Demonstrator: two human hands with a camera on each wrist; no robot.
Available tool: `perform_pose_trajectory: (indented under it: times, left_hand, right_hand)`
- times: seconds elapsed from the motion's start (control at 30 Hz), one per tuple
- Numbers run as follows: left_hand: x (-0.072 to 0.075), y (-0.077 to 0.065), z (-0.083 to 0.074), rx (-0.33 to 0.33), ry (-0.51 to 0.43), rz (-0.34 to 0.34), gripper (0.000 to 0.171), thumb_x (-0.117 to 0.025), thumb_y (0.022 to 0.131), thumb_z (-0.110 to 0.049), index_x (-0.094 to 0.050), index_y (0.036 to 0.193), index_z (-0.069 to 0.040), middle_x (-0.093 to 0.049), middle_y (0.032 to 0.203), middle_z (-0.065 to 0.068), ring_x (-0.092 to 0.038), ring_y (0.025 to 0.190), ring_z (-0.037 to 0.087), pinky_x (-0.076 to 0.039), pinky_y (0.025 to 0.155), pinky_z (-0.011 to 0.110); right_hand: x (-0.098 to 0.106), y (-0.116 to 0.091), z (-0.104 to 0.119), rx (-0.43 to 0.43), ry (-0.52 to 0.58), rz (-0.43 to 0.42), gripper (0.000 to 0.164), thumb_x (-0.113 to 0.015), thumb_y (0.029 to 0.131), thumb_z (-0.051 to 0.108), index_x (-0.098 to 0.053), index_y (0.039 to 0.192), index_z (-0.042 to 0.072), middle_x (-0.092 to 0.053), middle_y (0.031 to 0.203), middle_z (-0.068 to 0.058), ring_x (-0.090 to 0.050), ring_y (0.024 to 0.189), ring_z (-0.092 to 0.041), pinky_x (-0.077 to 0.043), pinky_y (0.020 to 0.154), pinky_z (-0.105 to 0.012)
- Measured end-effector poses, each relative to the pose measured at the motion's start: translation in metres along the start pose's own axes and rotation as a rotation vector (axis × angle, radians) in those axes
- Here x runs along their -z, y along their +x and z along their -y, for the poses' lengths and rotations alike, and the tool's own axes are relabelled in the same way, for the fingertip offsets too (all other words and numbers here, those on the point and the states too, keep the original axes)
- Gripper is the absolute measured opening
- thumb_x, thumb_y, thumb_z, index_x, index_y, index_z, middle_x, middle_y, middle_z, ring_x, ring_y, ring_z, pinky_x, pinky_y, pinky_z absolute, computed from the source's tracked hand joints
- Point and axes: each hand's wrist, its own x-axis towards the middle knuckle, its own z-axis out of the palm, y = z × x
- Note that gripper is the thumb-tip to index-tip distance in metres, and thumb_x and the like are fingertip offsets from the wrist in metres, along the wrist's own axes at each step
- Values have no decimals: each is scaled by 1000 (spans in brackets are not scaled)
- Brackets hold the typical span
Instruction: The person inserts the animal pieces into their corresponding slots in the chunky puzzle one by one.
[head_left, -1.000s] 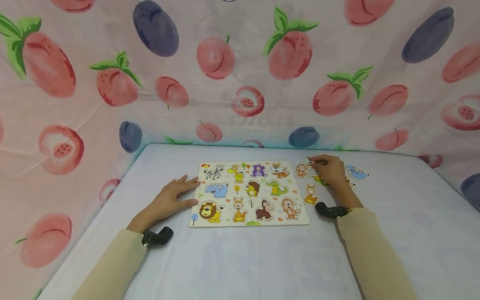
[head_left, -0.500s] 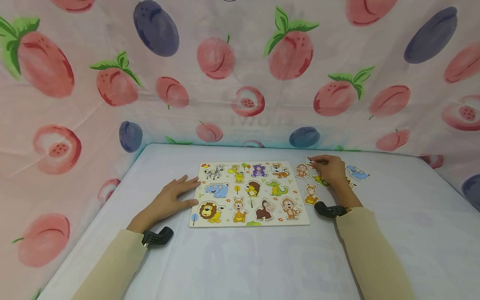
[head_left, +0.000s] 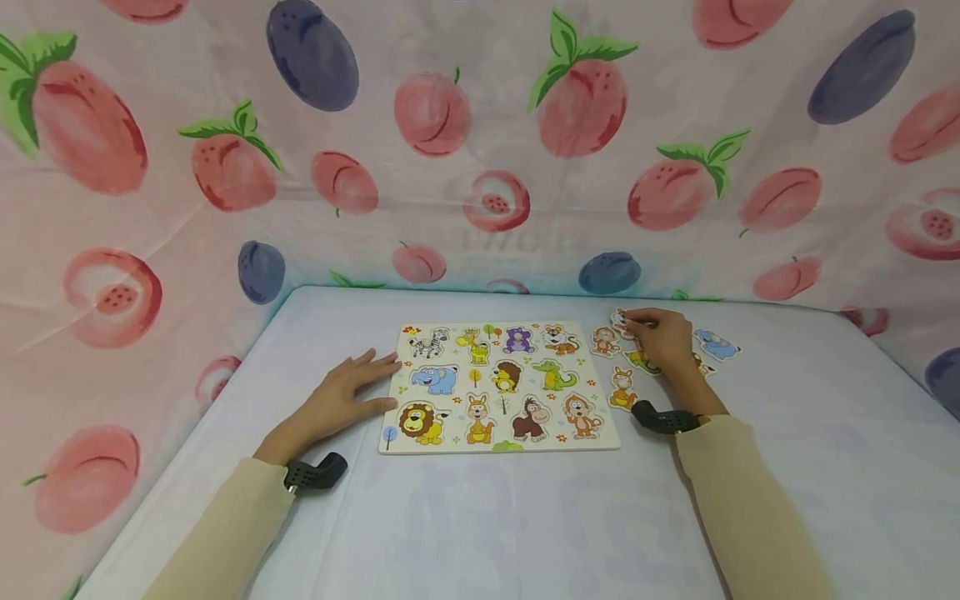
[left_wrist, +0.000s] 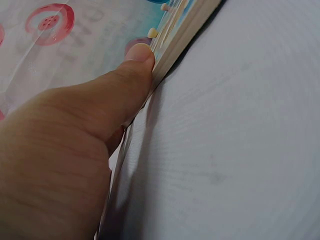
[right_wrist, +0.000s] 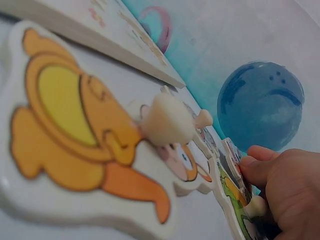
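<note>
A wooden animal puzzle board lies on the table, with animals such as a lion, an elephant and a crocodile showing on it. At its left edge rests my left hand, fingers spread and straight; in the left wrist view the thumb lies against the board's side. Beyond the board's right edge, my right hand pinches a small animal puzzle piece between thumb and fingers, partly covered by them. Under and beside that hand lie a monkey piece, a kangaroo piece and a crocodile piece.
An elephant piece lies right of my right hand, and another piece is partly hidden behind the wrist. Knobs stick up from the pieces, like the pale knob on the kangaroo. A fruit-print cloth hangs behind the white table.
The piece in my right fingers has lifted and tipped a little, so more of its face shows. My left hand and the board have stayed put.
</note>
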Motion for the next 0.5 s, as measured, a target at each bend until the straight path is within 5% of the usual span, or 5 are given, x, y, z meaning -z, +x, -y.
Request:
perform_pose_trajectory:
  times: [0.2, 0.5]
  left_hand:
    - [0, -1, 0, -8, -1, -5, 63, -68, 87, -40, -50, 140, -13, -39, 149, 5, -19, 142, 35, -9, 114, 55]
    - [-1, 0, 0, 1, 7, -6, 63, -68, 87, -42, -50, 141, -14, -38, 150, 4, -18, 142, 34, -9, 114, 53]
  right_hand:
    - [0, 0, 1, 23, 19, -29, 29, -62, 95, 25, -70, 115, 7, -66, 113, -16, -58, 96, -29, -44, 71, -34]
    - [1, -2, 8, 28, 37, -22, 31, -64, 94, 30, -71, 115, 9, -67, 109, -13, -51, 81, -21, -42, 60, -28]
